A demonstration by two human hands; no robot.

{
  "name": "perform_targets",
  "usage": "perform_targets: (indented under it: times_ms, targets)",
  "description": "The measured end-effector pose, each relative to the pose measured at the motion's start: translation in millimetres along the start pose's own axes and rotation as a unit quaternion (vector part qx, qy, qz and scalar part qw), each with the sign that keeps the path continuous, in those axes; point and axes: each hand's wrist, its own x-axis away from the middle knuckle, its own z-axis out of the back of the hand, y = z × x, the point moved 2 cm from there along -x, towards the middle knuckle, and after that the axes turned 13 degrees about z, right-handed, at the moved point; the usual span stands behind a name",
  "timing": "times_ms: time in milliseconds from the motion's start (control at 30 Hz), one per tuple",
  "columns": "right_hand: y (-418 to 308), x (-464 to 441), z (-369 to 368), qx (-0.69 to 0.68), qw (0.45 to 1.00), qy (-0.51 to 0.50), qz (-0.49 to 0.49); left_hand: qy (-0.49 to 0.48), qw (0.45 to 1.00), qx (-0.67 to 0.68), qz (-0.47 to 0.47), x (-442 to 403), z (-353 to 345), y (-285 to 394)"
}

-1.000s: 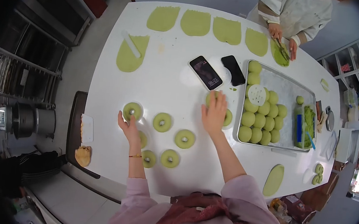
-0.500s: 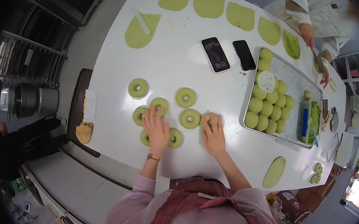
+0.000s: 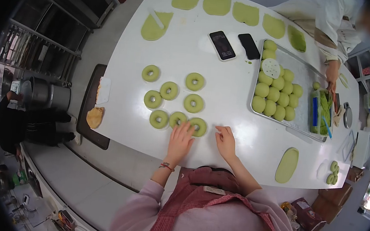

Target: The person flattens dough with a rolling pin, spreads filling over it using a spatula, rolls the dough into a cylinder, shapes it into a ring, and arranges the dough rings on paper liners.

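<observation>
Several green dough rings lie on the white table before me, among them an upper-left ring [image 3: 150,73], an upper-right ring [image 3: 195,81] and a middle ring [image 3: 193,103]. My left hand [image 3: 181,141] has its fingers spread at the near row, over the lower edge of one ring [image 3: 177,119] and against the left side of the rightmost ring [image 3: 199,127]. To the right of that ring, my right hand [image 3: 226,143] hovers or rests just above the table, holding nothing, its bent fingers apart from the thumb.
A metal tray [image 3: 291,123] holds green dough balls [image 3: 278,83], a white perforated disc [image 3: 271,68] and a box of green filling [image 3: 324,112]. Two phones [image 3: 222,46] lie behind the rings. Flat dough sheets [image 3: 216,5] line the far edge. A co-worker's hand [image 3: 332,74] is near the box.
The ring under my right hand has moved left and nearer me, beside the near row. My right hand has come off it; my left hand has shifted right. The view has shifted too.
</observation>
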Motion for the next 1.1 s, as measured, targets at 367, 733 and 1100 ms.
perform_targets:
  times_ms: [367, 733, 1100]
  targets:
    - [-10, 183, 136, -0.278, 0.893, -0.286, -0.209, -0.587, 0.672, 0.422, 0.162, 91, 28, 61]
    - [60, 254, 132, 0.057, 0.841, -0.528, -0.103, -0.688, 0.645, 0.303, 0.133, 117, -92, 122]
    - [135, 294, 93, 0.176, 0.826, -0.536, -0.002, -0.441, 0.868, 0.088, -0.212, 214, -241, 131]
